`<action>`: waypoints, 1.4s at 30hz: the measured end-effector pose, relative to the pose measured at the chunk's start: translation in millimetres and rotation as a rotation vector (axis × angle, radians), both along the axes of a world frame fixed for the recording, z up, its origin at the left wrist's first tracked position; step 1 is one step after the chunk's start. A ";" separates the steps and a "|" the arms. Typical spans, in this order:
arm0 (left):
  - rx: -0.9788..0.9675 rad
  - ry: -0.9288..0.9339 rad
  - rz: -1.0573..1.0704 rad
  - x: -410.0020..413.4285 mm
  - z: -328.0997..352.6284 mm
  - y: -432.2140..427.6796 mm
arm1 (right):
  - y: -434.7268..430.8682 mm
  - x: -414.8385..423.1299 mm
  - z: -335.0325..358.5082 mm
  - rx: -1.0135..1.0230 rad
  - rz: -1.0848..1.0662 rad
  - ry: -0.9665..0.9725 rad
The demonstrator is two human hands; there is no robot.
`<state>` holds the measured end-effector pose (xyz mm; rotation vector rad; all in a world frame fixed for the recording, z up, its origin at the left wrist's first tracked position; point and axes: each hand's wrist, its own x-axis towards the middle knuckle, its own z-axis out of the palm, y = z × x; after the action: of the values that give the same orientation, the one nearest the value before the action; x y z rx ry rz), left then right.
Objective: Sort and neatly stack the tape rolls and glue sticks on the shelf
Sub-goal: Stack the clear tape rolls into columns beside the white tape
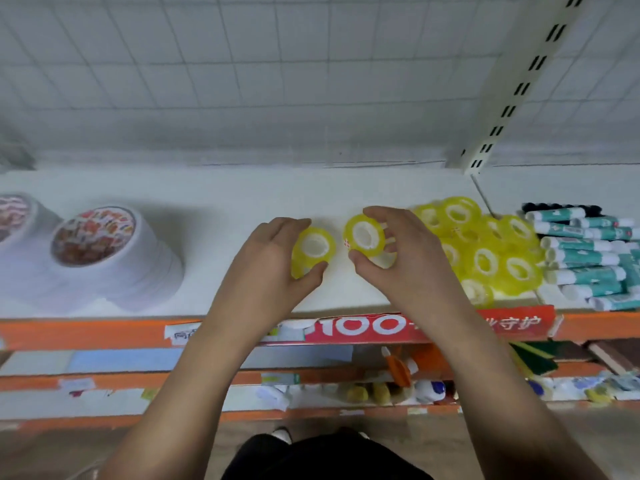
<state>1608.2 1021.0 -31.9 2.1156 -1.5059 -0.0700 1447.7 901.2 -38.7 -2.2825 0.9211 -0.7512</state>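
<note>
A red strip [363,327] on the orange front edge of the white shelf [221,199] reads "100" in white, followed by Chinese characters. The left hand [273,258] grips a translucent yellow tape roll [313,247] resting on the shelf, fingers curled round it. Just beside it, the right hand [405,258] pinches a second yellow roll [363,235], tilted. A loose heap of yellow rolls [491,254] lies to the right, touching a pile of teal-and-white glue sticks [585,258]. To the far left stand stacks of white tape [114,258] whose red patterned labels are unreadable, with bare shelf between them and the hands.
</note>
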 end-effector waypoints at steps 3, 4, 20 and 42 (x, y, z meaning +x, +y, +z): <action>0.026 0.006 0.040 19.7 -9.9 22.2 | 13.5 25.2 -5.7 0.027 0.049 0.019; 0.031 0.006 0.040 22.7 -12.8 26.0 | 16.1 28.8 -6.9 0.029 0.055 0.029; 0.036 0.150 -0.028 40.5 -30.4 41.4 | 41.2 53.7 -7.5 0.014 0.070 0.102; 0.061 0.086 -0.019 52.1 -36.2 46.1 | 43.1 55.2 -18.3 0.129 0.189 0.233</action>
<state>1660.3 1067.1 -68.1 2.1178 -1.4909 -0.2137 1502.9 944.3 -57.0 -2.3336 0.8142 -0.3408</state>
